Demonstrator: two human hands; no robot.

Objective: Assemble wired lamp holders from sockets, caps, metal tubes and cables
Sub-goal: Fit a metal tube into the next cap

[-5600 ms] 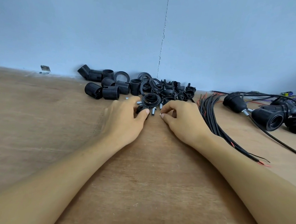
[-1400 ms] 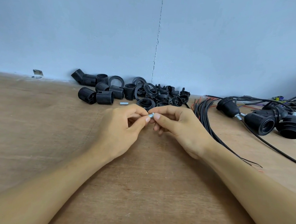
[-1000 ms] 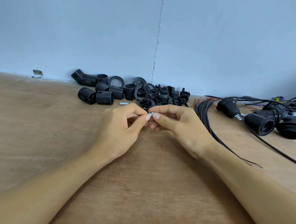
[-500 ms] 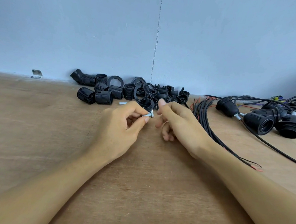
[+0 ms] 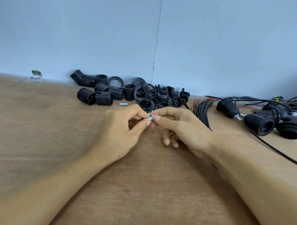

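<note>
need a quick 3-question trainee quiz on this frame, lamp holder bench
1. True or false: the left hand holds a black socket.
2. The loose tube on the table lies: A) beside the sockets B) on the cables C) inside a wired holder.
3. What do the left hand and right hand pinch between them?
Key: 1 false; 2 A; 3 a metal tube.

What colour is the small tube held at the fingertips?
Silver-grey, bare metal: the tube shows best in the head view.
</note>
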